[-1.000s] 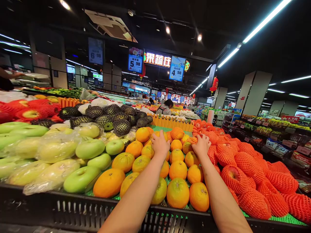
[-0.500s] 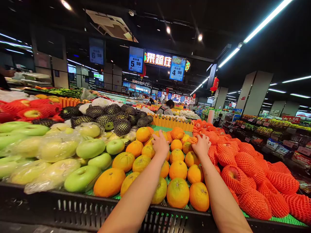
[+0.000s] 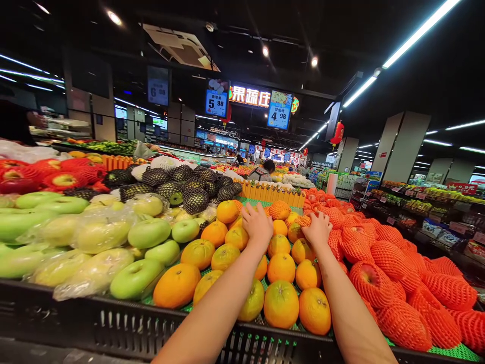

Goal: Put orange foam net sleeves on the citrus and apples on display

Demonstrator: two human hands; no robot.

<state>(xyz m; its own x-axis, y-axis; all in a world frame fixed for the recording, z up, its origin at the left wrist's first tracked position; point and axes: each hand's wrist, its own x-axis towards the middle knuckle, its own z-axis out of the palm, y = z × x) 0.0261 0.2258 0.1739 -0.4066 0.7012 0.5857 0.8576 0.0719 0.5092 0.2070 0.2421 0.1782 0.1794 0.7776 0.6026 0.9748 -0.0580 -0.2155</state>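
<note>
At the back of the orange pile (image 3: 280, 303): cupping one with left hand (image 3: 257, 222), touching a netted orange (image 3: 302, 221) with right hand (image 3: 317, 230). Cannot tell either grip's closure; lifting none yet.

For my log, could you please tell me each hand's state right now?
Left hand: palm down on the oranges; grip cannot be told.
Right hand: resting on a netted orange; grip cannot be told.
</note>
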